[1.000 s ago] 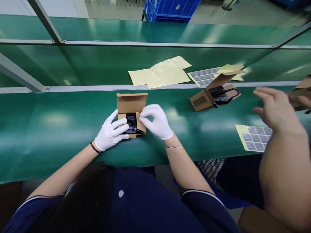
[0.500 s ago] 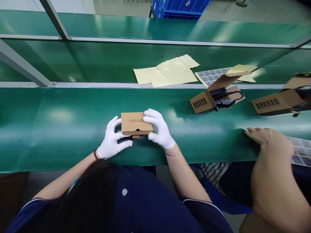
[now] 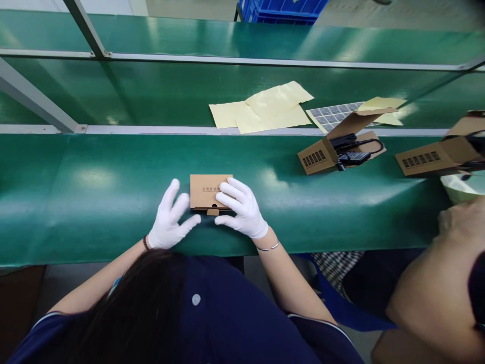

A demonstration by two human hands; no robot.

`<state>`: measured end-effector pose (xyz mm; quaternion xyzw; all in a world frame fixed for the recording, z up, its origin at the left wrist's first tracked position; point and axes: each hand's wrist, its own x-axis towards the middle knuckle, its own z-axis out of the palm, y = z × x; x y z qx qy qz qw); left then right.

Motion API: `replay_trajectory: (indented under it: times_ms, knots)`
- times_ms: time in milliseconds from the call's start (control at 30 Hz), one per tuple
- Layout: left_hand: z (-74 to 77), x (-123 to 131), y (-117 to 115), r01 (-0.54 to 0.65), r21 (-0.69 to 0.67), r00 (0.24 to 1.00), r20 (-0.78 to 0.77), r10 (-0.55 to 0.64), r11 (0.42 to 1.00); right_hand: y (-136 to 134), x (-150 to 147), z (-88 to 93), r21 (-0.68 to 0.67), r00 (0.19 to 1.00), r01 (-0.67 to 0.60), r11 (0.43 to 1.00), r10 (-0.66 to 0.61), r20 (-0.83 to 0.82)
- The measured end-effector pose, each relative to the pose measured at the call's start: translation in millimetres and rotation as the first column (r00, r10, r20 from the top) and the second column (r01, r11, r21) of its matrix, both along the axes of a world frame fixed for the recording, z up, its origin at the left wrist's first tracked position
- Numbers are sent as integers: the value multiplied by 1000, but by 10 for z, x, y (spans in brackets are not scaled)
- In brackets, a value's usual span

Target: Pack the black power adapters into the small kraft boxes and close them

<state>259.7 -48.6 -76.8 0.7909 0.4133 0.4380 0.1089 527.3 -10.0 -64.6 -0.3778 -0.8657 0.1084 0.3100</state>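
Note:
A small brown cardboard box (image 3: 202, 194) with dark print on its lid lies on the green table, its front tab sticking out toward me. My left hand (image 3: 170, 217), in a white glove, is just left of the box with the fingers spread and nothing in them. Across the right part of the lid rest the stretched fingers of my gloved right hand (image 3: 242, 207), the thumb apart near the front edge. They hide the box's right front corner.
To the right stand two opened cardboard boxes, one with a black cabled device (image 3: 350, 151), the other (image 3: 422, 161) by a co-worker's arm (image 3: 432, 288). Behind lie yellowish paper sheets (image 3: 273, 108) and a label sheet (image 3: 333, 117). A metal post (image 3: 41, 96) rises at left; blue crates (image 3: 284, 11) stand beyond.
The box has come down flat onto the table. My left hand has let go of it and spread its fingers; my right hand has slid over the lid. The co-worker's hand moved right.

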Motion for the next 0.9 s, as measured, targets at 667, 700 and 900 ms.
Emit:
replay_trajectory:
  times_ms: [667,700,900]
  knots:
    - [31,-8,338,282,49,953,-133,-273,958,-254,-226,-155,241,993,98,966,-78,-92]
    - [41,3,356,294,57,951,-117,-286,954,-260,-260,-159,243,985,146,959,-118,-124]
    - [502,190,256,156,13,934,-328,-143,988,-373,-607,-156,-204,775,436,877,-481,-409]
